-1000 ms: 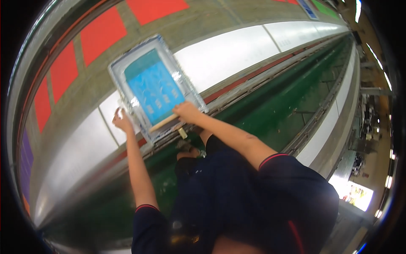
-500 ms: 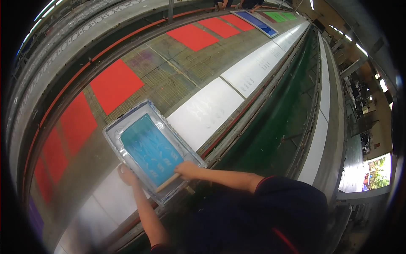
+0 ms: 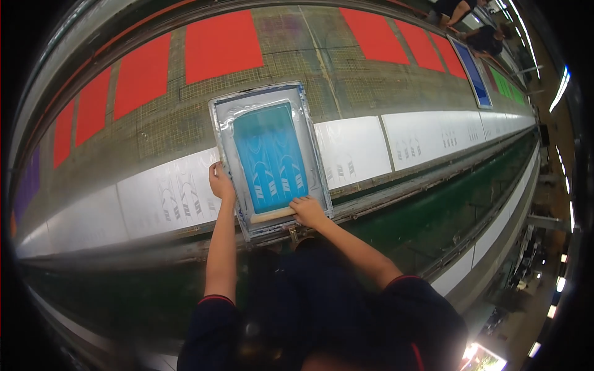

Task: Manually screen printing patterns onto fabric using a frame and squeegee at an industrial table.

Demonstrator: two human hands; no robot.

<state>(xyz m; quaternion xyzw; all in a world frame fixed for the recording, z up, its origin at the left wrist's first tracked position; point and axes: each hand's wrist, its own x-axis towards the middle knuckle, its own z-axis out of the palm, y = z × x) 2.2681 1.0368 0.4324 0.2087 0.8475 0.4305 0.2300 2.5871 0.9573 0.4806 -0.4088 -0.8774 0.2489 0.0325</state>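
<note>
A screen-printing frame (image 3: 216, 128) lies across the row of white panels, its near end toward me. Its mesh (image 3: 270, 161) is blue-green with pale curved line shapes and short stripes. My left hand (image 3: 221, 181) grips the left side rail of this frame, fingers bent at its edge. Inside the near end, a pale wooden squeegee (image 3: 272, 215) rests crosswise on the mesh. My right hand (image 3: 307, 211) is closed on the squeegee's right end. Part of the white panel beneath the frame is hidden.
Printed white panels (image 3: 356, 151) run left and right along the table's near edge. Red sheets (image 3: 224, 46) lie on the far side. Another framed screen (image 3: 473, 74) with a blue mesh lies at the far right, near two people (image 3: 489, 38). A green floor strip (image 3: 396, 226) borders the table.
The view has swung round, so the frame now appears more upright and nearer the middle. Both hands keep their places on the frame and squeegee, which stays at the near end.
</note>
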